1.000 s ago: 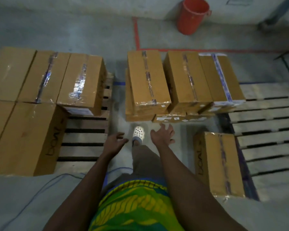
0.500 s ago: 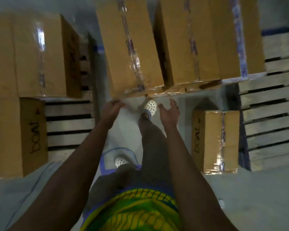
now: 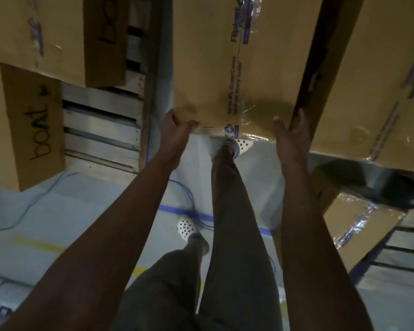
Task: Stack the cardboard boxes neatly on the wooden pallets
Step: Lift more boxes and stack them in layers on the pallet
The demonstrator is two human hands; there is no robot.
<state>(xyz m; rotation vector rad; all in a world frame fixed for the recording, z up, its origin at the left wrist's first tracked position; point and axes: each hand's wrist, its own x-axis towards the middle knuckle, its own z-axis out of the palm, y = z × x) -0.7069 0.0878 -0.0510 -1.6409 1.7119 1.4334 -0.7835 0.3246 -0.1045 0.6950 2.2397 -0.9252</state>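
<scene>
Tan rectangular cardboard box point(image 3: 210, 68), clear and blue-printed tape lengthwise, right of slatted wooden pallet point(image 3: 101, 130); left hand point(image 3: 177, 126) grips near-left corner, right hand point(image 3: 289, 133) straight-fingered at near-right corner; grey concrete floor point(image 3: 58, 223).

The cardboard box point(image 3: 213, 68) is matt brown board, and the printed clear tape point(image 3: 243, 101) along its seam is glossy and wrinkled. Left of it, the wooden pallet point(image 3: 101, 130) has rough, pale slats. Below it, the grey floor point(image 3: 58, 223) looks smooth, and the white clog point(image 3: 185, 226) is perforated plastic.
</scene>
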